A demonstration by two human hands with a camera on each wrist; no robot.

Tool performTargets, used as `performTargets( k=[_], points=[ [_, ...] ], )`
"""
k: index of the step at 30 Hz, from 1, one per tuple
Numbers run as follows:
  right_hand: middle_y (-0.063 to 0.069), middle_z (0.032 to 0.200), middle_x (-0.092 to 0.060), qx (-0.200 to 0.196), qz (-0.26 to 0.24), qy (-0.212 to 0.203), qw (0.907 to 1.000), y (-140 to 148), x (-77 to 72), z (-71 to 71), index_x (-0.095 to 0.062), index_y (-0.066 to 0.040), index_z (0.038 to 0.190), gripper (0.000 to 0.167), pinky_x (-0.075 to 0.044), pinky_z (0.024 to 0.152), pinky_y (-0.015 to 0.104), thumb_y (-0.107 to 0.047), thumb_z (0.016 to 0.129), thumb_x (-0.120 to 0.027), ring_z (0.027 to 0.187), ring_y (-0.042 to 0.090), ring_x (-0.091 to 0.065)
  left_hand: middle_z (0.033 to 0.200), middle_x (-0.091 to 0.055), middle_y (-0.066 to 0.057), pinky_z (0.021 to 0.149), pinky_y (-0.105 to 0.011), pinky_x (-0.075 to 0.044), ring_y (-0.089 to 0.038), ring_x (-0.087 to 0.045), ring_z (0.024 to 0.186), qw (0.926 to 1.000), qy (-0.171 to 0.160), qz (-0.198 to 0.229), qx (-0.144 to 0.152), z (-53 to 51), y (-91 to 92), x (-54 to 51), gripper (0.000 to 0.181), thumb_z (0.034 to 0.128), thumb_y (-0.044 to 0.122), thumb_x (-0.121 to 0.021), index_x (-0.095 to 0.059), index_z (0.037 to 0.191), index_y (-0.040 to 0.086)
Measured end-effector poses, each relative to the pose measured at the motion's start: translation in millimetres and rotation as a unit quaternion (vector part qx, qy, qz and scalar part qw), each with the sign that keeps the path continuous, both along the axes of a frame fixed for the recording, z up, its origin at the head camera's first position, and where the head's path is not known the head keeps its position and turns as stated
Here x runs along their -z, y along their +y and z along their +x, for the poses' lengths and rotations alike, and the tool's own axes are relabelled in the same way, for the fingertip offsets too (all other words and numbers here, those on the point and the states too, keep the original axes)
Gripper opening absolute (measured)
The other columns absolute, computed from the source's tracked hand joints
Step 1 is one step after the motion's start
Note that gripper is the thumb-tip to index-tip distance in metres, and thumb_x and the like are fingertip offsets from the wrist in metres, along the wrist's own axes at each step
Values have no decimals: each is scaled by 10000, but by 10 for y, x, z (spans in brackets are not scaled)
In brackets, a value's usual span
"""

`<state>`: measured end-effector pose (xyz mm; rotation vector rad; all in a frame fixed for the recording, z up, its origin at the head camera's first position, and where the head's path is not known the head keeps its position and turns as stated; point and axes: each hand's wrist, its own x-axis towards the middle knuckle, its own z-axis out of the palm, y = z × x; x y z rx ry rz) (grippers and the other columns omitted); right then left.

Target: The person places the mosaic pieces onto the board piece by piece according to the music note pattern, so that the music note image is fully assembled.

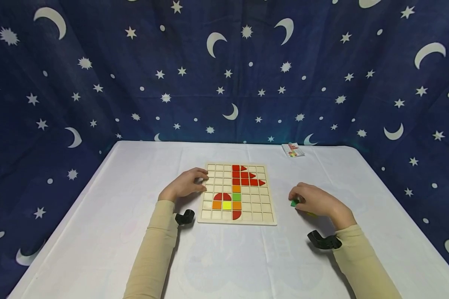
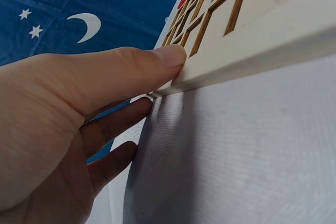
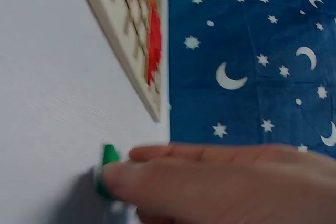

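Note:
A square wooden grid board [image 1: 254, 203] lies on the white-covered table. Red, orange, green and yellow tiles fill some of its cells. My left hand [image 1: 185, 183] rests at the board's left edge; in the left wrist view the straight thumb [image 2: 131, 66] lies on the rim. To the right of the board, my right hand [image 1: 316, 200] pinches a small green tile [image 3: 109, 157] between thumb and fingers, low over the cloth. Something yellow [image 1: 312, 214] shows partly beneath that hand, its shape hidden.
A small card [image 1: 293, 150] printed with a coloured pattern lies near the table's back edge, right of the board. Behind the table hangs a dark blue curtain [image 1: 194, 108] with moons and stars. Each wrist carries a black camera mount [image 1: 323, 241].

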<state>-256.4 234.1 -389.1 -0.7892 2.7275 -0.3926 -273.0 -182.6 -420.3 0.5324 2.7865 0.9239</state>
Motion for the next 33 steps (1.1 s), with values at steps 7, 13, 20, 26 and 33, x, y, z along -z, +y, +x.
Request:
performTargets(
  k=[7,13,20,26,33],
  points=[
    [-5,852,-582,228,51,-327,9992,107,-3,-7,-642,-35,985,151,-496,691,320,-49,854,-717,757,153,-500,1421,-498,-138,1140,-447,-323,-325,-410,1357,10000,16,40,4,12,6,-2,402,871,128,-738,-648,1243,3],
    [-12,817,-546,235,-157,-375,9989,97,19,-17,-631,-43,992,219,-455,669,301,-156,848,-751,749,147,-481,1421,-500,-135,1147,-447,-310,-321,-405,1362,10000,35,54,33,11,6,-2,403,869,132,-740,-651,1240,4],
    [-9,817,-525,189,-264,-311,9990,76,45,-21,-615,-56,965,187,-430,643,279,-144,859,-740,743,146,-469,1420,-501,-137,1142,-444,-318,-320,-411,1358,10000,30,81,28,6,2,1,400,866,126,-740,-653,1237,5],
    [-8,771,-491,170,-368,-61,9992,37,68,-39,-571,-77,919,165,-395,609,275,-109,869,-725,706,139,-453,1420,-498,-145,1133,-445,-333,-328,-417,1351,9999,51,112,53,1,-1,0,401,870,117,-735,-647,1242,-5],
    [-9,784,-512,156,-469,47,9988,-7,58,-43,-571,-85,899,177,-416,613,280,-76,845,-740,708,138,-466,1423,-496,-148,1134,-448,-330,-333,-414,1352,10000,53,69,39,0,0,7,400,871,122,-733,-645,1240,-5]
  ],
)
